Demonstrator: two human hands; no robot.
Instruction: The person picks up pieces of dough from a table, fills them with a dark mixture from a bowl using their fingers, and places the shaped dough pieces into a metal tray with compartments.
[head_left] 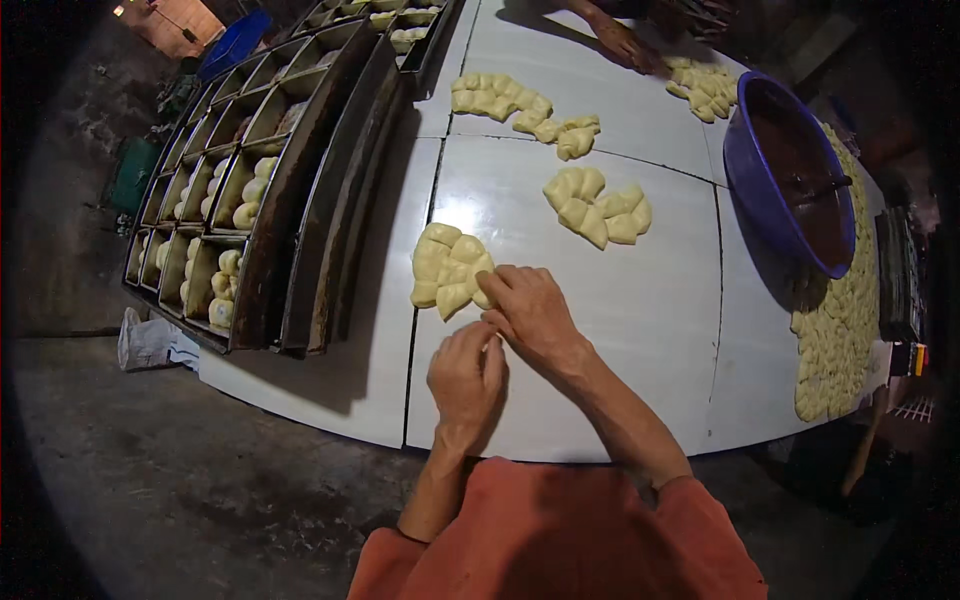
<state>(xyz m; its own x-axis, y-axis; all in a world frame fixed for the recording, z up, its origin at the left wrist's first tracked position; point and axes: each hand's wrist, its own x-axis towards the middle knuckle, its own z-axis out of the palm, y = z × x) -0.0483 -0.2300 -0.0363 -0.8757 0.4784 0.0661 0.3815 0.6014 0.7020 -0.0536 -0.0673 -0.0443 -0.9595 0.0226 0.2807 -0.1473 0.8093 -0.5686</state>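
Observation:
A cluster of pale yellow dough pieces (448, 265) lies on the white table in front of me. My right hand (532, 312) reaches its lower right edge, with curled fingers closed at a dough piece there. Close below it, my left hand (465, 375) is held just above the tabletop, its fingers bent inward and pressed together. Whatever the left fingers may hold is hidden. Farther off sit more portioned dough clusters, one at the middle right (598, 207) and a longer one (500, 98) toward the far side.
Stacked metal baking tins (270, 190) with dough balls in several compartments stand on the left. At right is a purple basin (738, 150) of brown filling with a handled tool in it. Many small dough pieces (840, 340) cover the right edge. Another person's hand (625, 42) works beside far dough (703, 88).

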